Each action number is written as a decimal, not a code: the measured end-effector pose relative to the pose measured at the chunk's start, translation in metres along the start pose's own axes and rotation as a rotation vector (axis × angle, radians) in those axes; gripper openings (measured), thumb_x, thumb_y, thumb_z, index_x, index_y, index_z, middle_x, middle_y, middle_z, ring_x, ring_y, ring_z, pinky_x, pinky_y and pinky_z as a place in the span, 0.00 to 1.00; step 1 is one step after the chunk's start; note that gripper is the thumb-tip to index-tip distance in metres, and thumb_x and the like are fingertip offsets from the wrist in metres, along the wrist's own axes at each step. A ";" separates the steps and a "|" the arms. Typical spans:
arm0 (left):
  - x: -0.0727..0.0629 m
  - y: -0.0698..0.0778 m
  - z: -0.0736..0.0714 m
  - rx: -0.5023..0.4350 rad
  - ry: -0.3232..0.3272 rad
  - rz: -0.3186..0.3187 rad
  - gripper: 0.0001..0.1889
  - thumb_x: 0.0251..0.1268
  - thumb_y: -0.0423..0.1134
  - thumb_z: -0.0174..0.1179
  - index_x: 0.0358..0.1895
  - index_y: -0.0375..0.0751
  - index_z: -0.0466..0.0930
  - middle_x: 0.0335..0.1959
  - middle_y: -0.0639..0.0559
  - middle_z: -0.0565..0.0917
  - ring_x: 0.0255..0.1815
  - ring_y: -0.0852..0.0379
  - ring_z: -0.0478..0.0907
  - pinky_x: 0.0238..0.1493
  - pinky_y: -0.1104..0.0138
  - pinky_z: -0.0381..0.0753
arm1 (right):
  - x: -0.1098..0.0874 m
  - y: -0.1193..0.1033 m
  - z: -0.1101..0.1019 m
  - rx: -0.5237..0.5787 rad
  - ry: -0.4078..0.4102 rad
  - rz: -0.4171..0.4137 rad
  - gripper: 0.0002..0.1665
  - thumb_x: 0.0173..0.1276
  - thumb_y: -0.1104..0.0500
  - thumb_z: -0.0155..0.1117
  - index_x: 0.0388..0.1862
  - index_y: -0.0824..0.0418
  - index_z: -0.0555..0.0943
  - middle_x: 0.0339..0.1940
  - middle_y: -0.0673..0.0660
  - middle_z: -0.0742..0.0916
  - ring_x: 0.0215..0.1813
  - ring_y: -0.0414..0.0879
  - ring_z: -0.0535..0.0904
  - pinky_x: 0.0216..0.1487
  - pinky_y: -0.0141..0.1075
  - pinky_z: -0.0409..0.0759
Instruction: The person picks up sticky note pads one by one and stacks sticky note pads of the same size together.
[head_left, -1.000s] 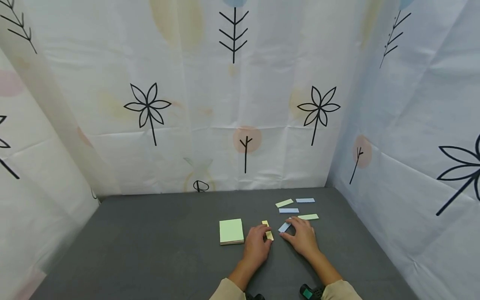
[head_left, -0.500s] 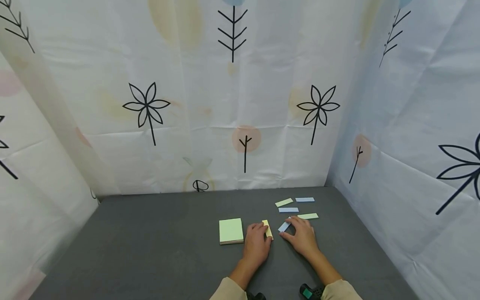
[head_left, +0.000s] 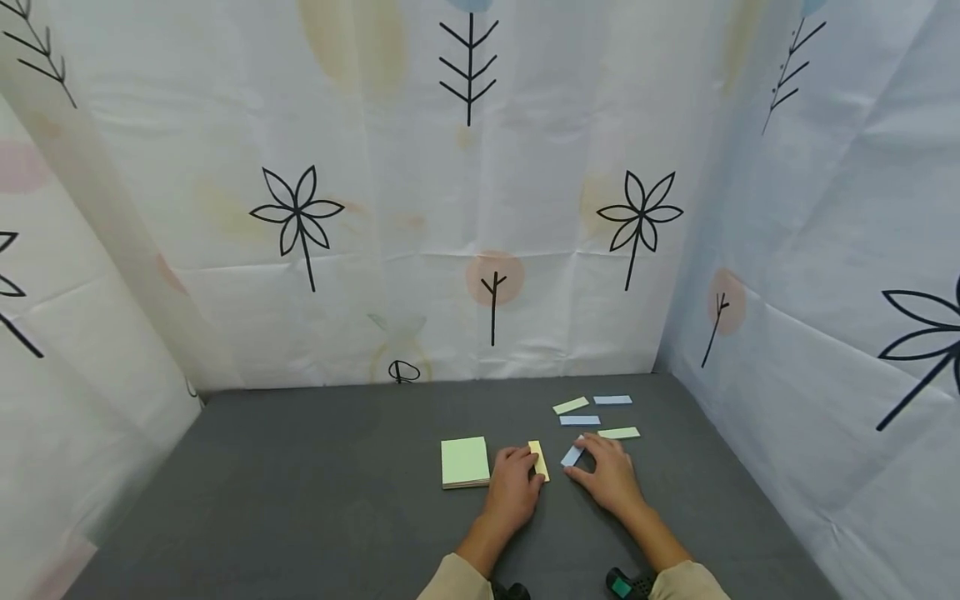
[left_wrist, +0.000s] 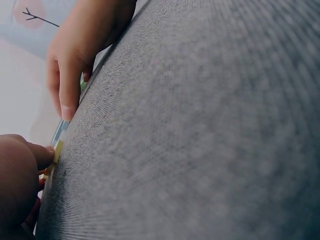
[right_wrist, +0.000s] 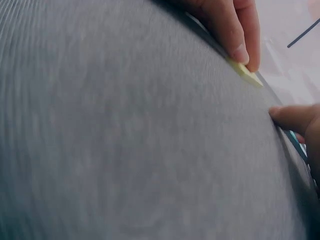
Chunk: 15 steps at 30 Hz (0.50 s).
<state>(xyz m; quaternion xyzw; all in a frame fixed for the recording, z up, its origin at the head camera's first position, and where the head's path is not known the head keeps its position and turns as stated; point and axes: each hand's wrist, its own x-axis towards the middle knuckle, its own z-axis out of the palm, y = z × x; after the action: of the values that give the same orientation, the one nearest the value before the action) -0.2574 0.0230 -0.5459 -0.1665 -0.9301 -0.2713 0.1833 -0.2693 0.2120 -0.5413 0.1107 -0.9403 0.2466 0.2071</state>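
Observation:
A thin yellow strip (head_left: 540, 462) lies on the dark grey table, like a narrow pad of sticky notes. My left hand (head_left: 512, 487) has its curled fingers and thumb along the strip's left side; the right wrist view shows two fingertips at the yellow strip (right_wrist: 247, 76). To the right, my right hand (head_left: 611, 473) holds a slanted pale blue strip (head_left: 572, 455), index finger at the far end and thumb at the near end. Part of this blue strip is hidden under the hand. A square light-green sticky-note stack (head_left: 465, 461) sits just left of my left hand.
Behind my right hand lie a green strip (head_left: 618, 433), a blue strip (head_left: 580, 421), another green strip (head_left: 571, 406) and another blue strip (head_left: 612, 400). White patterned cloth walls (head_left: 390, 325) close off the table's back and sides.
The left fingers have drawn slightly left, so more of the yellow strip shows. My right hand keeps its place on the blue strip. The head view shifts a little.

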 end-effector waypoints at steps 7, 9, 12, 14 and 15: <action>-0.001 0.000 0.000 -0.036 0.001 0.001 0.14 0.58 0.36 0.68 0.48 0.36 0.86 0.53 0.46 0.83 0.54 0.47 0.74 0.58 0.58 0.73 | -0.003 0.010 -0.010 0.054 -0.049 -0.105 0.22 0.52 0.55 0.78 0.45 0.61 0.84 0.58 0.64 0.81 0.60 0.64 0.73 0.52 0.63 0.69; -0.001 0.000 -0.001 -0.050 -0.010 -0.008 0.15 0.58 0.36 0.68 0.48 0.36 0.85 0.53 0.46 0.83 0.55 0.47 0.74 0.58 0.57 0.73 | -0.003 0.013 -0.012 0.070 -0.057 -0.134 0.21 0.51 0.57 0.78 0.45 0.61 0.85 0.59 0.63 0.81 0.61 0.64 0.72 0.52 0.64 0.69; -0.001 0.000 -0.001 -0.063 -0.027 -0.024 0.15 0.59 0.36 0.68 0.49 0.37 0.85 0.54 0.47 0.82 0.56 0.47 0.73 0.58 0.57 0.73 | -0.003 0.016 -0.012 0.076 -0.055 -0.187 0.21 0.51 0.58 0.78 0.45 0.62 0.86 0.58 0.62 0.81 0.60 0.63 0.73 0.52 0.65 0.69; -0.001 0.000 -0.001 -0.071 -0.033 -0.031 0.15 0.60 0.36 0.68 0.50 0.37 0.85 0.54 0.47 0.82 0.56 0.48 0.73 0.58 0.57 0.72 | -0.002 0.018 -0.012 0.070 -0.041 -0.227 0.20 0.50 0.59 0.78 0.44 0.61 0.87 0.56 0.61 0.82 0.58 0.62 0.74 0.52 0.64 0.70; -0.001 0.000 -0.001 -0.073 -0.033 -0.033 0.15 0.59 0.36 0.68 0.49 0.37 0.85 0.54 0.47 0.82 0.56 0.48 0.73 0.58 0.57 0.73 | -0.002 0.019 -0.012 0.066 -0.039 -0.242 0.20 0.50 0.59 0.78 0.44 0.61 0.87 0.54 0.61 0.83 0.57 0.61 0.75 0.52 0.63 0.71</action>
<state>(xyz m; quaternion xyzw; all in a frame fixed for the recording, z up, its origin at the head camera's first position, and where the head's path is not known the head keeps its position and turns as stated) -0.2563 0.0220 -0.5461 -0.1621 -0.9251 -0.3053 0.1572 -0.2692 0.2345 -0.5406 0.2348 -0.9152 0.2485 0.2133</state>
